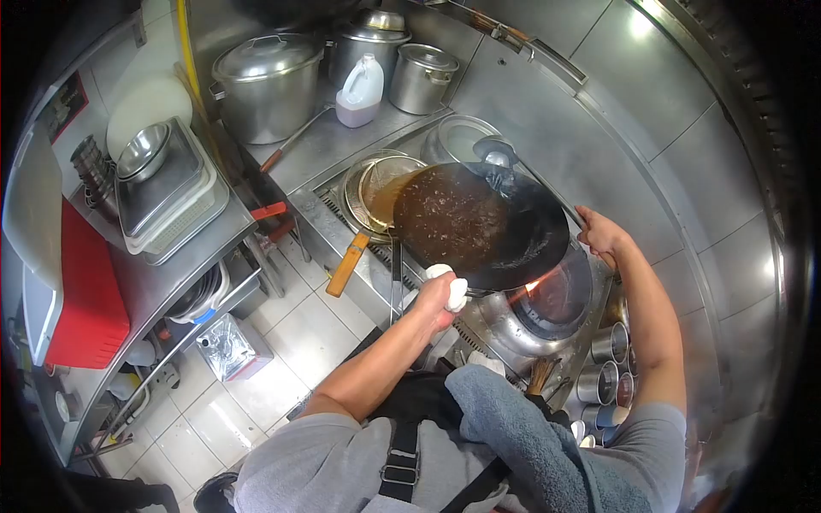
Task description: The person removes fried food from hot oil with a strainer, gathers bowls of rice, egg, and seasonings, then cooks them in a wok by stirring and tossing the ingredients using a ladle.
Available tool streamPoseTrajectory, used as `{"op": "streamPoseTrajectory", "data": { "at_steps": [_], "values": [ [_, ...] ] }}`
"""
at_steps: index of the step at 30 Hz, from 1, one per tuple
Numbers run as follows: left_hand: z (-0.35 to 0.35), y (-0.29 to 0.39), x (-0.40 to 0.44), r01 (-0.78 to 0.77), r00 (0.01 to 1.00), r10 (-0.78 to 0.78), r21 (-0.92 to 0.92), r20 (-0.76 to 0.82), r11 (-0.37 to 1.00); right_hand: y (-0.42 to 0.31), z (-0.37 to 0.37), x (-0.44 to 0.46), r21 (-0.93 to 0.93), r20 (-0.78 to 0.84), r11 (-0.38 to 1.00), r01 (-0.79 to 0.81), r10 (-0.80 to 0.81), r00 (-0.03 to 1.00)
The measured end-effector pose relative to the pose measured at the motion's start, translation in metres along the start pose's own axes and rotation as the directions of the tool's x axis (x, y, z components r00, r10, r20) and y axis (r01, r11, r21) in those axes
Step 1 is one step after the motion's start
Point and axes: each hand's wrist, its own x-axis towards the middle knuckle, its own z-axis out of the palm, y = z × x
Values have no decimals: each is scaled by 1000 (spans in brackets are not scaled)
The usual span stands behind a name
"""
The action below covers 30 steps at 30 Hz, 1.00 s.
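Observation:
A large black wok (534,244) is tilted to the left above the stove, with brown, bubbly liquid (449,209) gathered at its left side. My left hand (432,306) is closed around a folded white cloth (457,295) at the wok's near edge. My right hand (601,232) grips the long handle of a ladle (498,156), whose bowl is over the wok's far rim. Under the wok's left edge are round wire strainers (369,184), one with a wooden handle (348,263). A flame (532,286) shows at the burner (556,303) below the wok.
Steel pots with lids (269,90) and a plastic jug (361,90) stand on the back counter. To the left, a shelf holds stacked trays (175,201) and metal bowls (144,152). Several metal containers (597,383) sit by the stove's right side. A foil-topped box (231,346) is on the tiled floor.

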Motion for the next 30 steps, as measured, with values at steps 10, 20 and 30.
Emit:
{"op": "streamPoseTrajectory", "data": {
  "at_steps": [10, 20, 30],
  "values": [
    [-1, 9, 0, 21, 1000, -21, 17, 2, 1000, -6, -3, 5, -25, -9, 999, 37, -38, 999],
    [-1, 23, -3, 68, 997, -69, -33, -36, 997, -15, -14, 13, -161, -13, 986, 36, -38, 999],
    [5, 40, -8, 136, 990, -137, -70, -17, 988, -50, -39, 10, -211, 10, 978, -10, 12, 1000]
  ]
}}
